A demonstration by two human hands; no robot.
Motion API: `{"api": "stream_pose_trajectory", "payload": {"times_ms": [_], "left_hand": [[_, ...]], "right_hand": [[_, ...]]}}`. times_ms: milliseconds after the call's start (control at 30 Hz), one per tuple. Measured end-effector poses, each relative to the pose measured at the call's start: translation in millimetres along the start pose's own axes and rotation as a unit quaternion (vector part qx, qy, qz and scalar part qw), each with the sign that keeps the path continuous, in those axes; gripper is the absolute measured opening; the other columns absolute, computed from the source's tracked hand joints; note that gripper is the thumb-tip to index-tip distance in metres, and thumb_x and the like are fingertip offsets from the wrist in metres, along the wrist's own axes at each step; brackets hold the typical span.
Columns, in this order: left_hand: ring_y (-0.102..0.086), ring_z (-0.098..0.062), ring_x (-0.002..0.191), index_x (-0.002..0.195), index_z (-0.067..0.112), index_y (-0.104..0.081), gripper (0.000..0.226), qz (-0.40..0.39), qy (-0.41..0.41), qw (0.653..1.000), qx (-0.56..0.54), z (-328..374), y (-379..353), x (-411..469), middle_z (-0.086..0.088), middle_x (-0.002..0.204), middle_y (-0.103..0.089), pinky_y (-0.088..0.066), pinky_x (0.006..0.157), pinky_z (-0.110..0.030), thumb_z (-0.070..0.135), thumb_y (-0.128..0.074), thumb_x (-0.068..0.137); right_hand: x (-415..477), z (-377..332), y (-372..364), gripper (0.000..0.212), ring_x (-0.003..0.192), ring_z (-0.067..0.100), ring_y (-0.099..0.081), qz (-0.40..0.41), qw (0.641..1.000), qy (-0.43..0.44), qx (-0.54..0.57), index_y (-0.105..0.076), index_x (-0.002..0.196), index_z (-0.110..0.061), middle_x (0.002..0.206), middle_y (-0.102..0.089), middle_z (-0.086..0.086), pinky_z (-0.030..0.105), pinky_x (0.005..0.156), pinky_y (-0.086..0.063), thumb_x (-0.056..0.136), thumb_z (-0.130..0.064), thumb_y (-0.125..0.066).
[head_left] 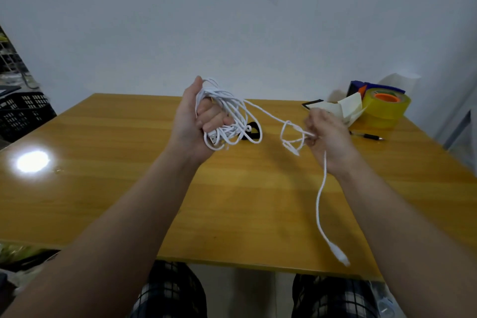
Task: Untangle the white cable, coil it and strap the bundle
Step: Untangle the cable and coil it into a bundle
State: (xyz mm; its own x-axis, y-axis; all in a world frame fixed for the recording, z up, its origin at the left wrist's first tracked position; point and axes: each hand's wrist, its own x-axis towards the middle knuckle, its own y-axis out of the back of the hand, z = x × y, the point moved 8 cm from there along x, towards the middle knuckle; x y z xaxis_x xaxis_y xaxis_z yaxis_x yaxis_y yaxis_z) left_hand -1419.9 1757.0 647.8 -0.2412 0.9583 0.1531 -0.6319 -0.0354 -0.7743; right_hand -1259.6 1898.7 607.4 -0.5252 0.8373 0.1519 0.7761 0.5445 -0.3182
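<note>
My left hand (196, 124) is raised above the table and grips a tangled bunch of the white cable (227, 113), its loops wound around the curled fingers, with a USB plug hanging at the bottom. A strand runs right to my right hand (327, 134), which pinches it beside a small loop. From that hand a free end hangs down to a white connector (339, 255) near the table's front edge. A black strap (254, 131) lies on the table behind the bunch, partly hidden by it.
The yellow wooden table (129, 162) bears a yellow tape roll (386, 108), crumpled paper (348, 108), a black card (311, 104) and a pen (371, 137) at the far right. A black crate (23, 113) stands left of the table. A wall is close behind.
</note>
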Motion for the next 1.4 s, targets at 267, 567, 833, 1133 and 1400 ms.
{"api": "stream_pose_trajectory", "payload": {"times_ms": [267,567,833,1133,1400], "left_hand": [[-0.025,-0.007,0.027,0.039,0.020,-0.031,0.063,0.062,-0.004,0.997,0.040,-1,10,7,0.007,0.028,-0.022,-0.039,0.051,-0.022,0.048,-0.044,0.094],[-0.030,-0.007,0.029,0.041,0.020,-0.034,0.063,0.028,0.000,1.000,-0.012,3,8,5,0.007,0.029,-0.028,-0.033,0.060,-0.019,0.053,-0.040,0.094],[-0.039,-0.008,0.039,0.057,0.018,-0.037,0.042,0.054,-0.125,0.990,0.022,28,-36,7,0.007,0.039,-0.035,-0.044,0.063,-0.024,0.025,-0.045,0.097],[-0.063,-0.013,0.097,0.122,0.004,-0.052,0.041,0.236,-0.188,0.830,0.469,32,37,24,-0.006,0.123,-0.063,-0.050,0.081,-0.021,0.035,-0.048,0.096],[-0.050,-0.018,0.087,0.098,0.006,-0.050,0.061,-0.063,-0.033,0.603,0.794,-39,10,4,-0.007,0.092,-0.054,-0.033,0.075,-0.028,0.061,-0.024,0.092]], "right_hand": [[-26,-15,-51,0.043,0.076,0.010,-0.046,-0.122,0.878,0.066,-0.459,-0.062,0.064,-0.019,0.074,-0.046,0.002,0.037,0.075,-0.036,0.075,-0.061,-0.062],[-32,-12,-53,0.018,0.089,0.018,-0.060,-0.195,0.848,0.096,-0.483,-0.067,0.098,-0.012,0.097,-0.066,0.003,0.033,0.080,-0.049,0.096,-0.016,-0.050],[-20,54,-28,0.021,0.087,0.020,-0.051,-0.154,0.751,0.079,-0.638,-0.055,0.092,-0.018,0.088,-0.050,-0.002,0.039,0.076,-0.045,0.099,-0.021,-0.035],[-72,38,-66,0.020,0.096,0.019,-0.041,-0.260,0.591,0.267,-0.715,-0.063,0.084,-0.018,0.111,-0.048,0.002,0.027,0.066,-0.027,0.092,-0.031,-0.050],[-68,-30,-79,0.019,0.088,0.017,-0.042,-0.244,0.635,0.303,-0.667,-0.050,0.087,-0.023,0.092,-0.049,-0.005,0.036,0.064,-0.041,0.095,-0.034,-0.037]]}}
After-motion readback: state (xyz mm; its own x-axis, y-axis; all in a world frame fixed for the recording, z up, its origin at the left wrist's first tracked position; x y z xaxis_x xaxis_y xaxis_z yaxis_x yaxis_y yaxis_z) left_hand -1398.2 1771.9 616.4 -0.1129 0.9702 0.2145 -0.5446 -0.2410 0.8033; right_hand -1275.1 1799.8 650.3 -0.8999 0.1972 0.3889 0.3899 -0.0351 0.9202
